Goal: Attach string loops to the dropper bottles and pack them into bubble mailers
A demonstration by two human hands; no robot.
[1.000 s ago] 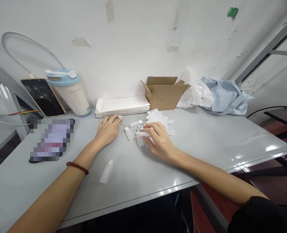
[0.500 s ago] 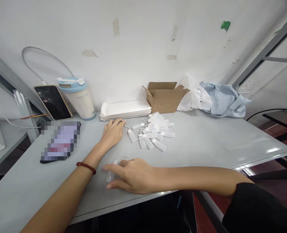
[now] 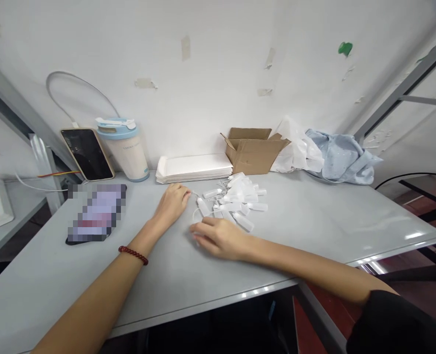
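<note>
A loose heap of small translucent plastic bottles (image 3: 236, 196) with thin pale tails lies mid-table. My left hand (image 3: 171, 204) rests at the heap's left edge, thumb and fingers pressed together by the thin tail of the nearest bottle (image 3: 203, 206). What its fingertips pinch, if anything, is too small to make out. Just in front of the heap, my right hand (image 3: 223, 239) is low over the table, palm down, with bent, closed fingers. A thin white loop (image 3: 194, 215) shows beyond its fingertips; a small plastic bottle seems to be under those fingers, mostly hidden.
Behind the heap are a stack of white envelopes (image 3: 194, 168), an open cardboard box (image 3: 257, 156), a white plastic bag (image 3: 299, 150) and a light blue cloth bag (image 3: 345, 157). A tumbler (image 3: 127, 152), a charging phone (image 3: 88, 154) and a blurred-out device (image 3: 100, 214) occupy the left side.
My right hand has moved away and to the right, toward the heap; the lone bottle it was over has left its former spot. My left fingers have drawn together. The view has shifted slightly.
</note>
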